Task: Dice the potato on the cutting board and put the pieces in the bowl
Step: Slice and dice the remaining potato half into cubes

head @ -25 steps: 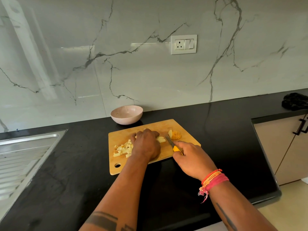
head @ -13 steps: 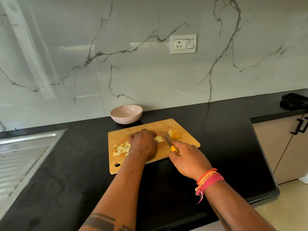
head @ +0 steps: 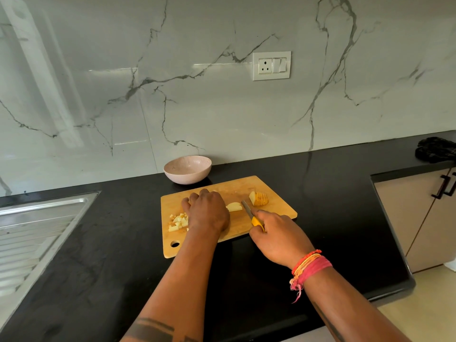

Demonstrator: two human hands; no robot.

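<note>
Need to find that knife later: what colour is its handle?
Yellow; the knife handle shows in the head view.

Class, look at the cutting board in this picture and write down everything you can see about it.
The cutting board is a pale wooden rectangle with rounded corners and a hanging hole near its near left corner. It lies flat and slightly askew on the black counter, just in front of the bowl. On it are diced potato, a slice and a sliced chunk. The left hand rests on it; the knife angles over it.
</note>
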